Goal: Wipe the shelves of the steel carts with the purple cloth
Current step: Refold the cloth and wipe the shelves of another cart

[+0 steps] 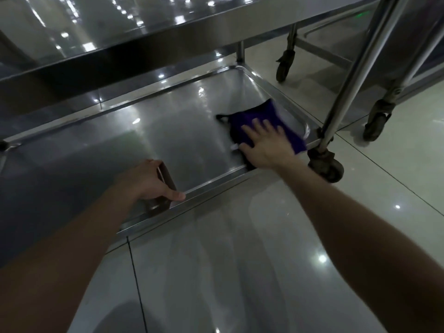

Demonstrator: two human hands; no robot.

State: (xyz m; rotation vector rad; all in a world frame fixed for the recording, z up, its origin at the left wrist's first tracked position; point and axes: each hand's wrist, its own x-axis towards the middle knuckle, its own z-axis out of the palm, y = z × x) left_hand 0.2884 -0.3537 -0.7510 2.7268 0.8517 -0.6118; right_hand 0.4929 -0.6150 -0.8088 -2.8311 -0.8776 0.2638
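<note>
Steel and pale tile fill almost everything. The glossy tiled floor (240,260) takes the lower half of the frame, crossed by dark grout lines and dotted with reflected lights. Across the top left runs the cart's upper shelf (108,27), tilted in the wide-angle view and mirroring rows of ceiling lamps. Beneath it, through the middle of the frame, lies the lower shelf (156,131), a shallow tray with a raised rim. A second cart (408,56) stands in the upper right, with two dark casters on the floor, and only part of it is in view. A slanted steel post (355,75) of the nearer cart rises from the lower shelf's right front corner to the top right.

The purple cloth (266,110) lies on the lower shelf at its right end, right of centre in the frame, touching the right rim; its edges are blurred. The right hand (266,145) presses flat on the cloth, fingers straight and spread.

The left hand (149,181), left of centre, grips the lower shelf's front rim: the thumb lies along the rim's outer edge, while the fingers go over to the inside and are mostly hidden. A worn caster (326,164) sits under the post's foot.
</note>
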